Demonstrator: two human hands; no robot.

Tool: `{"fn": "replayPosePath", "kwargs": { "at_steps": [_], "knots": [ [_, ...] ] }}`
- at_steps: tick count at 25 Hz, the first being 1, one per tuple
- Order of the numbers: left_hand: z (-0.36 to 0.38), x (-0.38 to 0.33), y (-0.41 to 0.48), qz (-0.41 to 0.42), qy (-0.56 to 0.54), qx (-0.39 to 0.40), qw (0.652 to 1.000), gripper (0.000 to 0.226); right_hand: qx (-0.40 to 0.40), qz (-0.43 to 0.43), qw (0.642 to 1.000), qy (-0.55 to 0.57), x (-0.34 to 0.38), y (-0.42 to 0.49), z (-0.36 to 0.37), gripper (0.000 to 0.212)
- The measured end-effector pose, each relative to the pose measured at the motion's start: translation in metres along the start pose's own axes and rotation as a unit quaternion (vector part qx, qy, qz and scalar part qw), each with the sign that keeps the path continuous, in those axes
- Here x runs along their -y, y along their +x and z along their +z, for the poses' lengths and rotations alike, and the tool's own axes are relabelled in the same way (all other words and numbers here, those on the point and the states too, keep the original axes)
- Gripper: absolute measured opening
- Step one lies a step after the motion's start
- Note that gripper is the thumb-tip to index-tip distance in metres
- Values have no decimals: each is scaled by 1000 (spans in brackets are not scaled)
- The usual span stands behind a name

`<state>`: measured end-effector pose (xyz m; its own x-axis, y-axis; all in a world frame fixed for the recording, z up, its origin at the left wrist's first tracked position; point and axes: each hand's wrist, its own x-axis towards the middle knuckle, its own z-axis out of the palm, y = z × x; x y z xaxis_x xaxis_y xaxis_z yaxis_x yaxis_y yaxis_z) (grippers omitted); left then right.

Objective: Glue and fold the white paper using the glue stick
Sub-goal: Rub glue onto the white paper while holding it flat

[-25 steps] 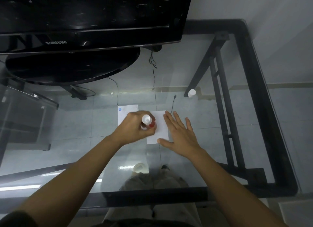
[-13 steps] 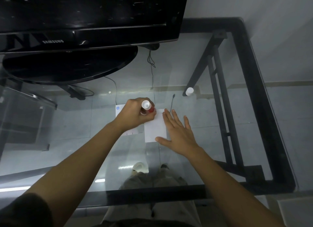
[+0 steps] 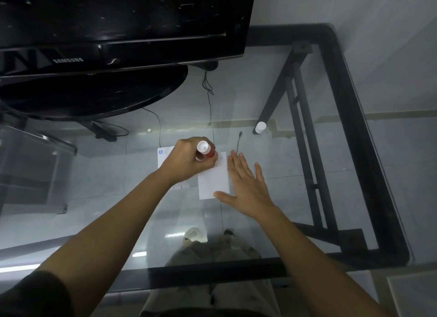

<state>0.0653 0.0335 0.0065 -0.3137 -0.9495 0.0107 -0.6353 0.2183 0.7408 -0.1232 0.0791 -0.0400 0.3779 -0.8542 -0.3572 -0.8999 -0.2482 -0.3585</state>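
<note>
Counter (image 3: 272,198): clear, glossy glass in a matt black metal frame (image 3: 354,118). Paper (image 3: 214,182) under the hands: matt white. Glue stick (image 3: 205,151): smooth plastic, white and red. Television (image 3: 118,21) beyond the hands: glossy black plastic.

White paper (image 3: 214,182) is lying flat on the glass surface (image 3: 283,174); the red glue stick (image 3: 205,151) is standing upright at its far corner.

Bare glass desk (image 3: 295,179) lay open right and below centre. The monitor (image 3: 118,28) and its round base (image 3: 89,96) blocked the upper left. A white cap (image 3: 260,127) stood upper right of centre, a thin cable (image 3: 238,140) just beside the white paper (image 3: 214,182).
</note>
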Motion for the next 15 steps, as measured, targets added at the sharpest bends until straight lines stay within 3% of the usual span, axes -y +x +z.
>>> {"fn": "replayPosePath", "kwargs": {
  "at_steps": [5,12,15],
  "knots": [
    [16,-6,-36,22,-16,81,996,16,0,1,1000,14,0,-1,0,96],
    [4,-6,13,-2,7,-5,1000,13,-5,-5,1000,6,-1,0,0,95],
    [11,-10,-13,24,-8,41,999,12,-5,-7,1000,10,0,-2,-1,94]
  ]
}}
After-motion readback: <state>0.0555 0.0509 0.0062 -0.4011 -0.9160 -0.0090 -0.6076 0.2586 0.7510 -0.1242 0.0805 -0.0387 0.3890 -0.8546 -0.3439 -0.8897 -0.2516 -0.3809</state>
